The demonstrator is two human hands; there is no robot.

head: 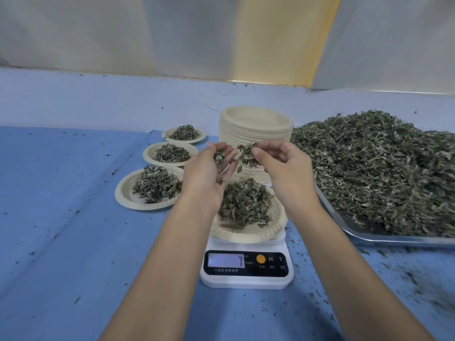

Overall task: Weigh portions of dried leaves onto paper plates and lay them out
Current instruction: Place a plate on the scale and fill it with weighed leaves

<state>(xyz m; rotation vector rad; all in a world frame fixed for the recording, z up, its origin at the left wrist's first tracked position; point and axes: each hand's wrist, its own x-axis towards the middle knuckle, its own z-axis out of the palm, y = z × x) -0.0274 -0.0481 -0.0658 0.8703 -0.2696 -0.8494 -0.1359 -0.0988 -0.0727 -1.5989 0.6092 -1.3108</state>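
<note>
A paper plate (248,233) with a heap of dried leaves (242,204) sits on a white digital scale (246,267) whose display reads 7. Above it my left hand (205,173) is cupped palm-up with a few leaf bits (219,157) in it. My right hand (280,166) pinches a small tuft of leaves (246,155) just beside the left palm. Three filled plates lie in a row to the left: near (147,203), middle (150,153), far (170,137).
A tall stack of empty paper plates (256,129) stands behind the scale. A metal tray (369,236) at the right carries a big mound of dried leaves (376,168). Blue cloth (61,217) covers the table, with leaf crumbs scattered, mostly at the right.
</note>
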